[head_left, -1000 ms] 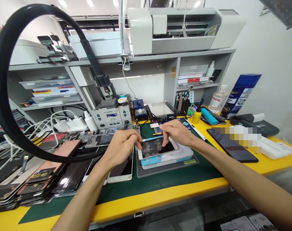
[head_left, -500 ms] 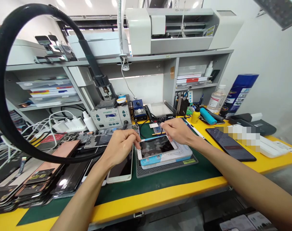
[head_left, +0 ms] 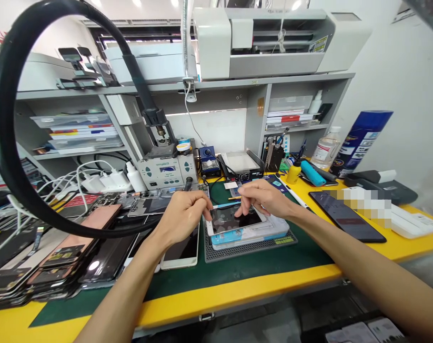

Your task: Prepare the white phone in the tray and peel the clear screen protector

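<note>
My right hand (head_left: 264, 197) is down again. Half a second ago its fingers were lifted at the far edge of the phone (head_left: 234, 220); now the tips are planted on the dark glass, right of middle. So contact is back on, I'd say, and the screen is being worked under my fingers rather than just steadied. My left hand (head_left: 182, 214) hasn't budged: a narrow pinch, thumb and forefinger closed on the phone's left edge.

The phone itself sits where it was, just below the middle of the frame. It lies tilted on the blue tray (head_left: 269, 232), which rests on the grey mat (head_left: 248, 248). My head has shifted a little, so everything has slid slightly right.

Now the murky bits. My right thumb is tucked under the hand, and I can't tell whether it grips anything or only the fingertips press. A thin blue strip (head_left: 221, 206) runs along the phone's far edge between my hands; whether it is a tool, a film tab or part of the tray, I can't make out. The black lamp ring (head_left: 5, 157) sweeps across the left of the frame and covers part of the bench behind it. A blurred patch (head_left: 359, 205) at the right hides whatever lies there.
</note>
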A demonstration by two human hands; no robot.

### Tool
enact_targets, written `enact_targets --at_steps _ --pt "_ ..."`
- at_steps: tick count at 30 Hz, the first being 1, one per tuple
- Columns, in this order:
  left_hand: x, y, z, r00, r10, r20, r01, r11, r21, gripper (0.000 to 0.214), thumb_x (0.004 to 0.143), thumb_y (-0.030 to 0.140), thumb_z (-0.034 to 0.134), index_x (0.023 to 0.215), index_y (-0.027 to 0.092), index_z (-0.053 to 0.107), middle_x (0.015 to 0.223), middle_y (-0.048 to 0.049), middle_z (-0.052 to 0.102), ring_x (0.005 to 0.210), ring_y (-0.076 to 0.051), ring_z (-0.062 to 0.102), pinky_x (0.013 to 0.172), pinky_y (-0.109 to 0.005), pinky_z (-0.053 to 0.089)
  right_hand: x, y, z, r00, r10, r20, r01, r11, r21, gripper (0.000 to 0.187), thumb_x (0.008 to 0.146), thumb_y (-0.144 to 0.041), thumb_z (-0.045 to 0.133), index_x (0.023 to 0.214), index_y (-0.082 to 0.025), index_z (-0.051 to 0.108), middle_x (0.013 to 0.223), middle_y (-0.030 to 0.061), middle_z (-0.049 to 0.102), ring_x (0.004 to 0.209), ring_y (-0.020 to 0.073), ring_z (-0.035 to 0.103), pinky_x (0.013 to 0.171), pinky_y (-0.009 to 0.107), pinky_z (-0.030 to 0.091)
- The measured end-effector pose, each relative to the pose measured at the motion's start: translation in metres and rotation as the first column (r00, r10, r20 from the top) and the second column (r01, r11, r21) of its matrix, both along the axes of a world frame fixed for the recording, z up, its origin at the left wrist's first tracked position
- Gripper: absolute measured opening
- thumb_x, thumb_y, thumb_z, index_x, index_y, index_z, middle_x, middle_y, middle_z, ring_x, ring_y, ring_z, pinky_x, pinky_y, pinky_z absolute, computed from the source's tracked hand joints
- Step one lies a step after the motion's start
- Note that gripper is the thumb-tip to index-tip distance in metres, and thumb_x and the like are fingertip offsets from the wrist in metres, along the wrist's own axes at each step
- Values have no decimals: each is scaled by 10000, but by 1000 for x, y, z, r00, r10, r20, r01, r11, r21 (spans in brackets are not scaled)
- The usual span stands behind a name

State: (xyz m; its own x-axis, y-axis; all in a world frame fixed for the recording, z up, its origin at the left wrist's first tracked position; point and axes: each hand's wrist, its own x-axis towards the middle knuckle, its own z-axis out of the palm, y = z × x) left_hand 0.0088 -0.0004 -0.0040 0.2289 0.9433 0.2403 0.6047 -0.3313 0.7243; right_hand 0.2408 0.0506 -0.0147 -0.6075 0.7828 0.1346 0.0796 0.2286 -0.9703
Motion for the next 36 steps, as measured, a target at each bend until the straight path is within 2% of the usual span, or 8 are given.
enact_targets --at_steps 7,16,18,20,24,27,29,36 --pt "-1 2 -1 1000 3 -25 -3 1000 -7 321 814 182 406 657 184 686 619 25 722 451 -123 448 488 -255 336 9 12 0 978 -148 146 130 984 124 468 901 -356 508 482 -167 598 440 59 632 601 224 733 574 256 451" --pt "-2 2 -3 999 7 -35 -7 1000 3 337 829 175 406 651 181 692 629 21 723 454 -121 453 489 -251 341 14 15 3 892 -341 297 240 914 328 468 914 -295 470 462 -192 533 421 26 637 479 160 655 612 261 454" --pt "-2 2 -3 999 6 -31 -6 1000 2 334 827 170 405 660 180 694 633 22 726 455 -120 454 491 -248 346 13 14 3 905 -339 256 259 918 299 464 914 -307 484 467 -186 519 395 17 601 455 159 661 582 251 446" --pt "-2 2 -2 1000 10 -30 -10 1000 -1 330 824 169 402 676 179 696 640 24 729 444 -118 445 486 -249 344 12 12 3 950 -268 159 236 952 197 462 906 -346 512 476 -179 514 378 14 557 474 183 691 491 229 405" --pt "-2 2 -1 999 11 -37 -11 1000 -1 315 820 173 405 695 178 694 645 21 733 448 -125 459 489 -252 353 6 7 0 998 -21 -64 18 999 -50 444 859 -443 588 519 -161 546 434 53 557 664 295 762 309 197 209" --pt "-2 1 -1 999 4 -37 -4 1000 2 301 809 171 413 683 180 686 638 15 732 482 -138 497 508 -252 369 3 5 -3 992 96 -79 -104 988 -110 427 864 -448 613 566 -146 570 522 79 613 775 322 769 288 180 233" --pt "-2 1 -1 999 5 -37 -5 1000 4 298 806 172 415 681 182 684 634 16 732 486 -139 502 509 -251 369 2 4 -3 994 95 -53 -101 988 -116 419 873 -438 605 573 -147 567 548 86 632 797 322 770 278 174 227" --pt "-2 1 -1 999 6 -48 -6 1000 4 324 816 176 396 683 182 691 643 17 733 445 -126 466 486 -250 353 7 10 0 987 -106 116 106 994 10 406 869 -369 535 516 -169 530 454 85 621 601 261 750 303 202 178"
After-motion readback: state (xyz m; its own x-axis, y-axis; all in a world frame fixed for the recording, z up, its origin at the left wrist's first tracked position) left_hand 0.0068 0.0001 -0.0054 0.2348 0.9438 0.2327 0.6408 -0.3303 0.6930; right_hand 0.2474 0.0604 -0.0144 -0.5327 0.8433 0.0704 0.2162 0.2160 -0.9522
